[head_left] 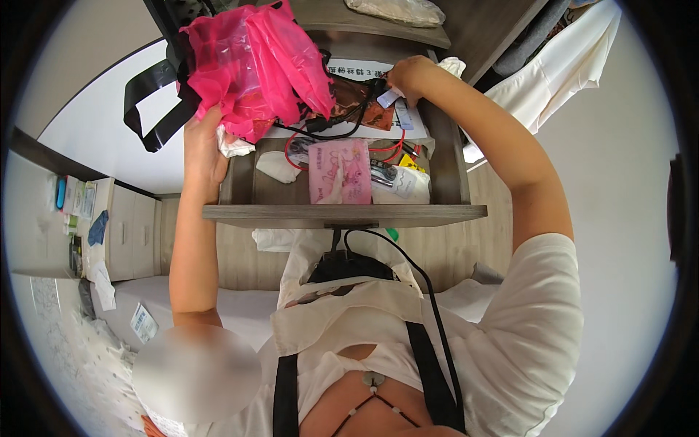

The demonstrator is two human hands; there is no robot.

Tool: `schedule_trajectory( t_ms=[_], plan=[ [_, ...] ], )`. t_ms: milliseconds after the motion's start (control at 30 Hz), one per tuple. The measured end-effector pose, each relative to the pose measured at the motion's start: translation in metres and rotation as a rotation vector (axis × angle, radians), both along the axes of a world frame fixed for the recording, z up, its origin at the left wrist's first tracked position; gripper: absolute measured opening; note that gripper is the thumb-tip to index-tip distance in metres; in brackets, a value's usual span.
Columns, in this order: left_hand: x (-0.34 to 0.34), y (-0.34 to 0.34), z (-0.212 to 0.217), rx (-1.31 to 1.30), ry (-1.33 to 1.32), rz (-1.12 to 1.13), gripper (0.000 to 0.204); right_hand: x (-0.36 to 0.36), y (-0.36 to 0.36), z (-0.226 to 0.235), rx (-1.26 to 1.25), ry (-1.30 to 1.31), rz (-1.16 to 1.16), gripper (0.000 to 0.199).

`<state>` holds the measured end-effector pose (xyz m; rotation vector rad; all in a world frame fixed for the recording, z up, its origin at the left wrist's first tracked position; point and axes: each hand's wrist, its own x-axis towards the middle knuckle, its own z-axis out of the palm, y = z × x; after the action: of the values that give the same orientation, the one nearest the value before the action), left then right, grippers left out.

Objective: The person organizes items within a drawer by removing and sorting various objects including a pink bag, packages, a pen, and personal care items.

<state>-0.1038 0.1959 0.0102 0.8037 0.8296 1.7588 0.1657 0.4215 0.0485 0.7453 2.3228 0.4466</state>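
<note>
A bright pink plastic bag [266, 69] bulges over the back left of a pulled-out grey wooden drawer [342, 213]. My left hand [206, 149] grips the bag from its lower left side, with most fingers hidden beneath it. A crumpled white piece [237, 143] lies by that wrist. Inside the drawer at the back right, my right hand [409, 79] has curled fingers closed at a bunched black cable [357, 120]. White tags [403, 113] hang just below these fingers. A pink tissue pack [340, 172] rests near the drawer's front.
The drawer also holds a thin red cord [397, 149], a white pad [277, 167] and a small white package [404, 186]. A black strap [138, 109] sticks out at left. White cloth [546, 80] hangs at right. Another black cable [429, 291] runs down my front.
</note>
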Motion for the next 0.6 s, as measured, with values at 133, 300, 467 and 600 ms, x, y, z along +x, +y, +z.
schedule_trajectory(
  t_ms=[133,300,467,600],
  plan=[
    [0.011,0.002,0.007,-0.078,-0.027,0.143,0.024,0.002,-0.014,-0.002,-0.015,-0.026,0.006,0.047],
    [0.016,0.003,0.011,-0.077,-0.008,0.183,0.025,0.004,-0.018,-0.002,0.011,0.059,-0.046,0.046],
    [0.012,0.001,0.007,-0.051,0.036,0.152,0.025,0.01,-0.028,0.023,-0.078,0.454,-0.019,0.044],
    [0.014,0.002,0.008,-0.053,0.039,0.164,0.024,0.016,-0.032,0.023,-0.192,0.414,0.126,0.044]
  ],
)
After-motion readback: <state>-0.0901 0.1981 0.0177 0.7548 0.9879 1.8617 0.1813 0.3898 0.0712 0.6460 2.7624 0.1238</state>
